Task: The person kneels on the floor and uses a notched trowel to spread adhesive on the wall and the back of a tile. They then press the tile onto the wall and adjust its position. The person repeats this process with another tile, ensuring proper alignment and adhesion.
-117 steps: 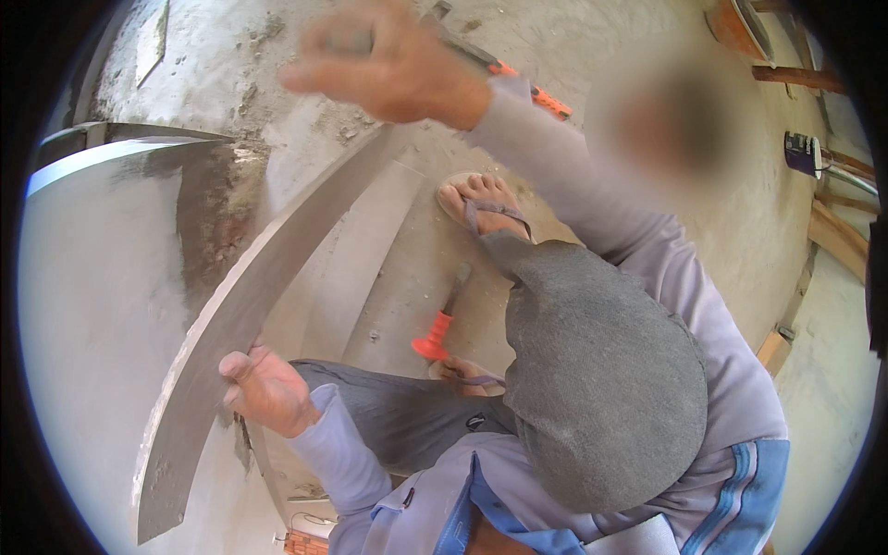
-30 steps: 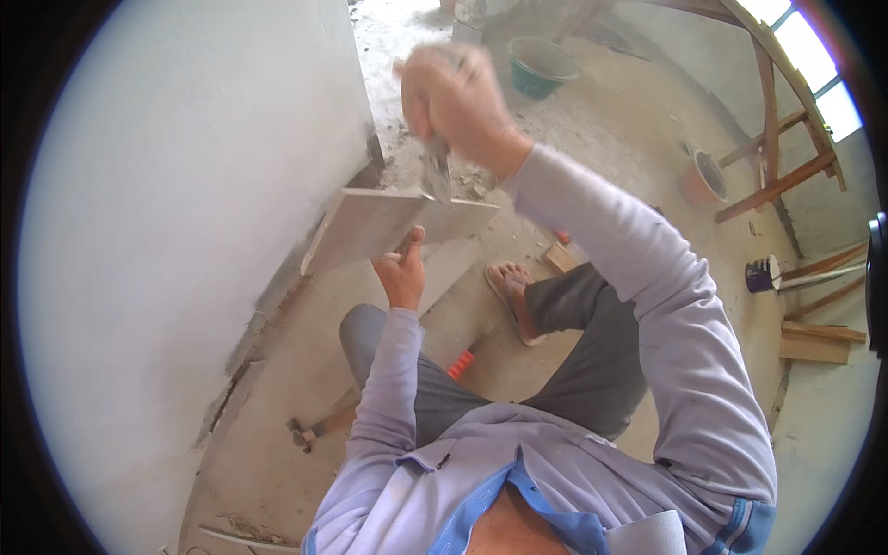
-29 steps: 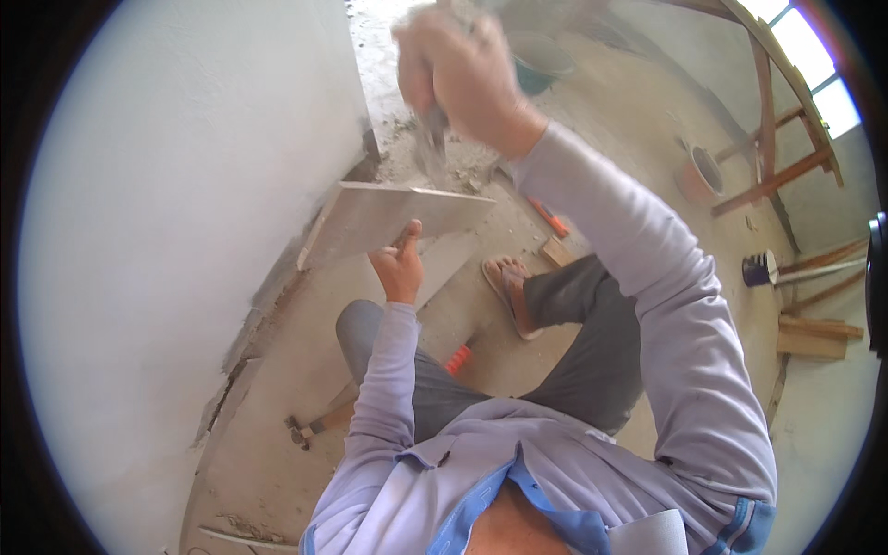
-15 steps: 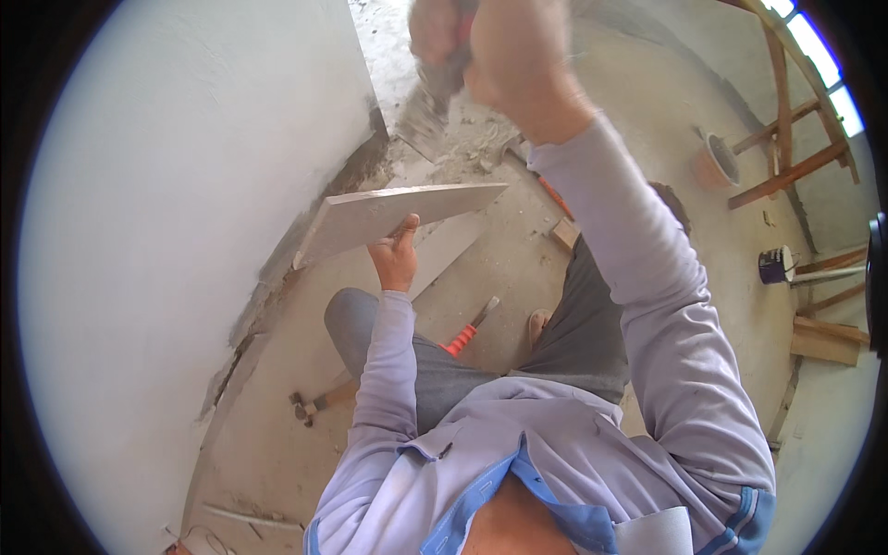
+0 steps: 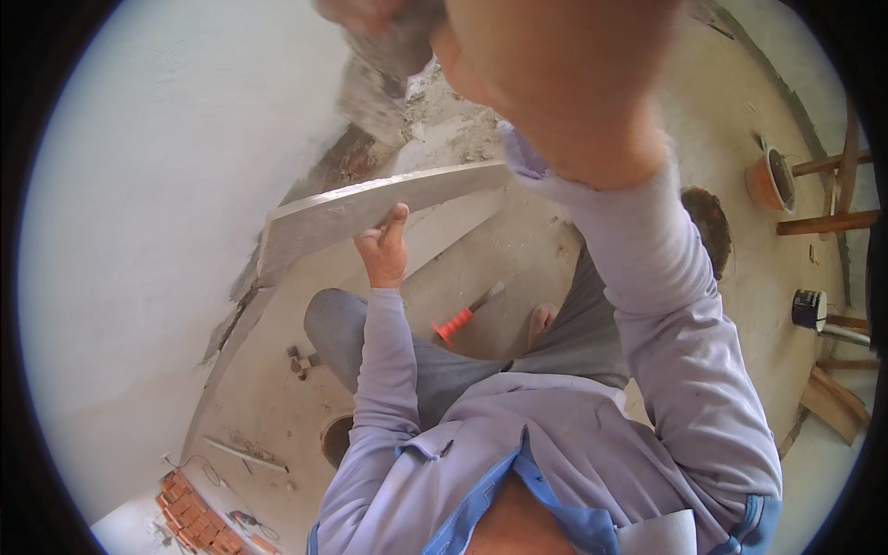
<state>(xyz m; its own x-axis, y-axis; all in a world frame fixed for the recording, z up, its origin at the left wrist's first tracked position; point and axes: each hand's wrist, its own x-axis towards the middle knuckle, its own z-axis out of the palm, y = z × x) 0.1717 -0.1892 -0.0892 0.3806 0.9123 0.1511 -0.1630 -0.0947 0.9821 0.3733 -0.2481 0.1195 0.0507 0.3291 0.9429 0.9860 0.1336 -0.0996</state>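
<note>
My left hand [image 5: 382,250] holds a flat grey tile [image 5: 333,222] by its near edge, thumb on the face towards me; the other fingers are hidden behind it. The tile is tilted, its left end close to the white wall [image 5: 157,185]. Raised close to the camera, my right hand [image 5: 546,83] is blurred and partly cut off by the upper edge. Its fingers are wrapped round a grey, mortar-smeared trowel [image 5: 370,102], also blurred, above the tile's far side. Rough mortar and rubble [image 5: 444,106] lie beyond the tile.
A red-handled chisel [image 5: 458,324] lies between my legs, a hammer [image 5: 301,363] beside my left knee. Buckets stand on both sides, including an orange one [image 5: 770,182] and a dark one [image 5: 808,310]. Wooden supports [image 5: 832,222] are at right, stacked bricks [image 5: 196,518] at lower left.
My right hand has come closer to the camera, and the trowel has moved left. The tile has shifted left and turned slightly. The view has shifted too, bringing the bricks in.
</note>
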